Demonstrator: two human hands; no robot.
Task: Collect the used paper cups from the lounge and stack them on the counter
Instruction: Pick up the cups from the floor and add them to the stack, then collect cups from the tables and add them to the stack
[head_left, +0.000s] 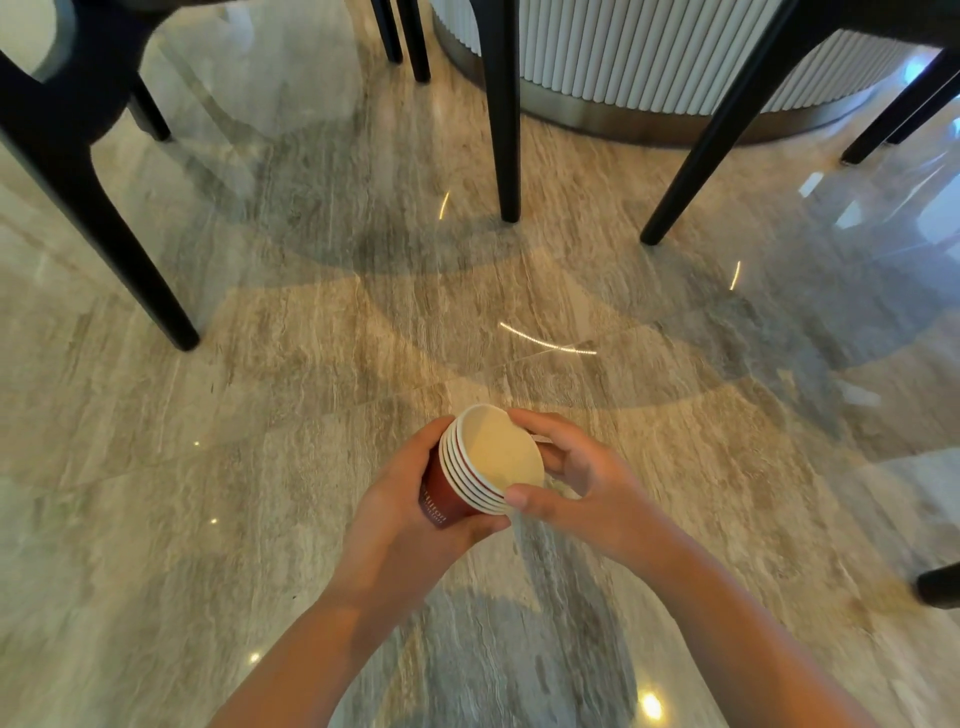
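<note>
A stack of paper cups (488, 462), red-walled with several white rims nested together, is held in the air above the marble floor (311, 364), at about 6 o'clock from the middle of the view. Its mouth tilts toward 2 o'clock. The left grip (405, 504) is clamped round the red wall from 8 o'clock. The right grip (582, 467) is closed on the top rim from 3 o'clock, thumb at the near edge and fingers at the far edge. Black chair legs (506, 130) stand at 12 o'clock, before a fluted round base (649, 52).
</note>
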